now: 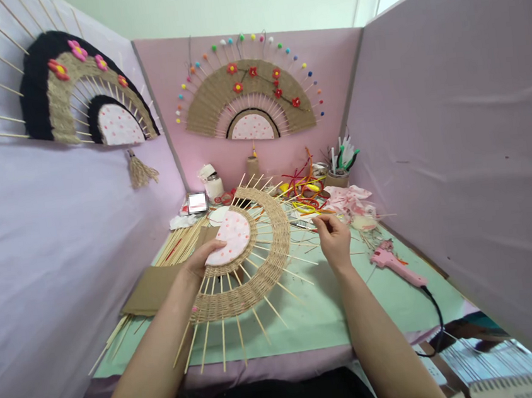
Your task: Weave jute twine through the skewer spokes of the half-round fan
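My left hand (201, 261) grips a woven fan (277, 236) by its pink dotted half-round centre, thumb on the front. The fan is tilted above the table, with thin sticks radiating out past a band of woven tan cord. To the right of the stick tips, my right hand (334, 239) is raised with its fingers pinched together. Whatever lies between those fingertips, if anything, is too small to make out. A pink glue gun (397, 266) rests on the table to the right of this hand.
Pipe cleaners (310, 188) lie heaped at the back, near a pot of tools (338, 177) and dotted cloth (349, 200). Bundled sticks (176, 246) and brown card (149, 290) lie at left. Finished fans hang on the left wall (61, 103) and back wall (208, 104).
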Available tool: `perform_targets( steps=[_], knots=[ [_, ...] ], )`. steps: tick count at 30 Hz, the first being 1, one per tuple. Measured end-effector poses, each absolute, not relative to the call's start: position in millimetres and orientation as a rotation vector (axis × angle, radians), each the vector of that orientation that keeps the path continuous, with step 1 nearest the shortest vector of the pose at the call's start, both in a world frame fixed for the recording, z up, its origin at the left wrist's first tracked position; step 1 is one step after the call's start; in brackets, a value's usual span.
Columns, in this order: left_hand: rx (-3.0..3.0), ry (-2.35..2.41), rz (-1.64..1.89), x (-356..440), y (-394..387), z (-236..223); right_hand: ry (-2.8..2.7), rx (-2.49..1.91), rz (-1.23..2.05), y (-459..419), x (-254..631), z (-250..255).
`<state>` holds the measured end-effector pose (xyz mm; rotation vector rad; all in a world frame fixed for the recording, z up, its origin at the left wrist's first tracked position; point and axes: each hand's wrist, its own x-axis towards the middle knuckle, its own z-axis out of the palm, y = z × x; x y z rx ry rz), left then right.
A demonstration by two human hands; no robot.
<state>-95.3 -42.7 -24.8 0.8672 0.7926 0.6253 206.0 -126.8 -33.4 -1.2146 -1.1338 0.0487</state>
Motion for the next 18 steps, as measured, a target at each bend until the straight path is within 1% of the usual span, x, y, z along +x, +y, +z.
perform_targets(
  steps=[6,11,18],
  knots=[
    [0.852,0.761,0.628,-92,-47,-24,-1.151,-1.222,0.166,-127,202,-33],
    [0.906,0.759,0.522,-85,-47,-35,-1.279,-1.276,0.349,-124,197,-37],
    [0.974,0.759,0.526,-81,-48,-38,-1.202,-1.311,0.293,-123,199,-37]
  ],
)
